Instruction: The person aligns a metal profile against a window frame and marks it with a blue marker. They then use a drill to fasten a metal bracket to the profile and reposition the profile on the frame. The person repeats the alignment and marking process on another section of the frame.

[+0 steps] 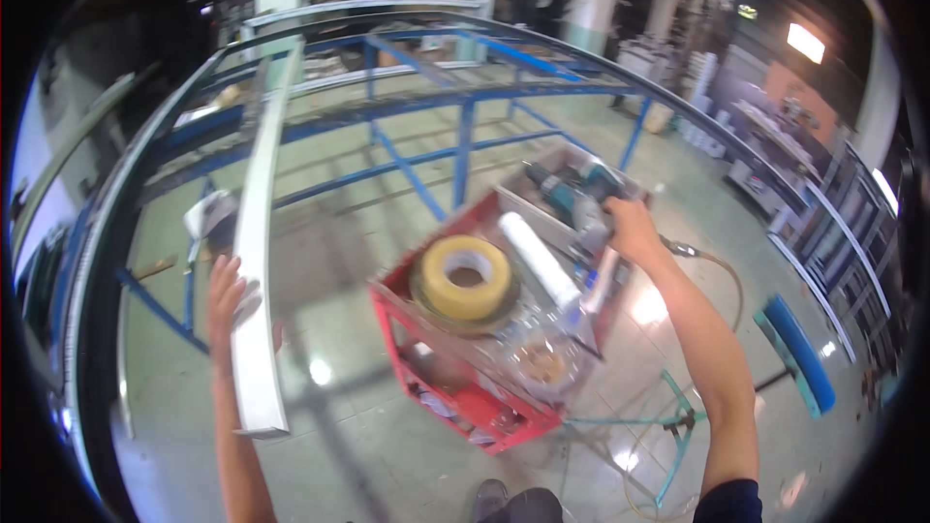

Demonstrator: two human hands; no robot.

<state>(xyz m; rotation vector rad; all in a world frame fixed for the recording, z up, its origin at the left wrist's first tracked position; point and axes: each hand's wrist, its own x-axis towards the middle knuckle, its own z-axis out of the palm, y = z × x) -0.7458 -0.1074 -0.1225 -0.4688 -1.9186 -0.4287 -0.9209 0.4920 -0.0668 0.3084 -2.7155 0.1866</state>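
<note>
My left hand (226,305) is wrapped around the near part of a long white profile (260,203), its fingers on the left side. The profile slopes from the frame's far bar down toward me, with its near end overhanging. My right hand (635,230) is closed at the back end of a teal and black power drill (596,179) in a tool tray (523,201); blur hides part of its fingers. Another teal drill (554,194) lies beside it. A yellow tape roll (463,276) and a white roll (539,259) rest on the red cart (397,329), left of that hand.
A blue metal frame (465,145) with dark rails stands ahead and to the left. Clear plastic wrapping (542,353) lies on the cart. To the right are an air hose (736,281), a blue broom (799,353) and a green stand (678,421) on the tiled floor.
</note>
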